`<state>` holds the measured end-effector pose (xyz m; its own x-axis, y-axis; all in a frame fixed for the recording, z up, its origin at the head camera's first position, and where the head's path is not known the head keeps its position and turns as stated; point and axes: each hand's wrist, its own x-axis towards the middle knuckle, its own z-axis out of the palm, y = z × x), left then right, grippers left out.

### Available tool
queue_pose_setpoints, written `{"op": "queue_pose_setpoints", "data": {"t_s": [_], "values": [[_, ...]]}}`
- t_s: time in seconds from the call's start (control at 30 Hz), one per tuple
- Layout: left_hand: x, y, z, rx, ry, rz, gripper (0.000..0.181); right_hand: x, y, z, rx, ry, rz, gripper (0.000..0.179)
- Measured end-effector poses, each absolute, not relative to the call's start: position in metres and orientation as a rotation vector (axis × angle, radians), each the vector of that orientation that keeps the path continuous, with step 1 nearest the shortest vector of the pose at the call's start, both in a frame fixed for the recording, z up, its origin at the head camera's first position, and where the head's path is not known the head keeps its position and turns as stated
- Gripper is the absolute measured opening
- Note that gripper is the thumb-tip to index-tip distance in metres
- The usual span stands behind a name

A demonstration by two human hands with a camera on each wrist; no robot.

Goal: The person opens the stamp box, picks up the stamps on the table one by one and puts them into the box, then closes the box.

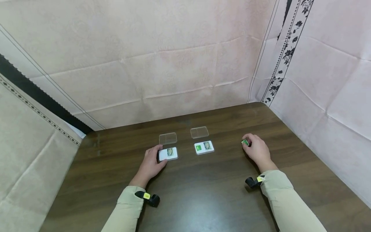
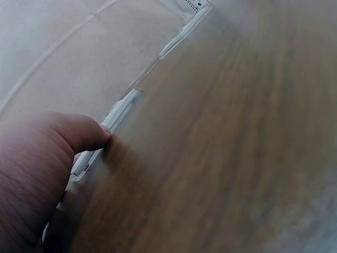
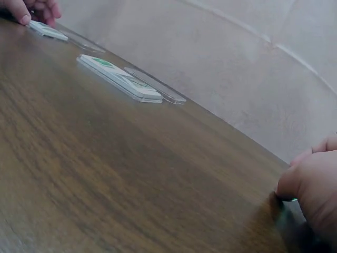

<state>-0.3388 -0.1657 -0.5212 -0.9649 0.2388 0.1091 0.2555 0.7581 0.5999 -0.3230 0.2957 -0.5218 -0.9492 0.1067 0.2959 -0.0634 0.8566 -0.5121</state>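
My left hand holds the left end of a flat white case between thumb and fingers, the thumb on its near edge. This case has a patterned picture on its right half and plain white on its left. In the left wrist view the thumb presses against the case's clear rim. Off to the right, my right hand pinches a small green square piece close over the table. In the right wrist view the fingers mostly hide that piece. Between the hands lies a second white case, with a green square and a similar picture.
Two clear lids lie flat behind the cases, a left lid and a right lid. Everything sits on a dark wooden table. Pale patterned cloth hangs along the table's back and side edges.
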Motion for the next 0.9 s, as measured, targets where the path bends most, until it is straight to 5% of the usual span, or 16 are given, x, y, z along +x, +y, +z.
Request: {"op": "queue_pose_setpoints", "data": {"t_s": [0.9], "values": [[-0.3389,-0.1645,-0.5196,-0.403,-2.939,-0.996,0.065,-0.3233,0.2955,-0.5186,-0.046,-2.744,0.677,0.020]]}}
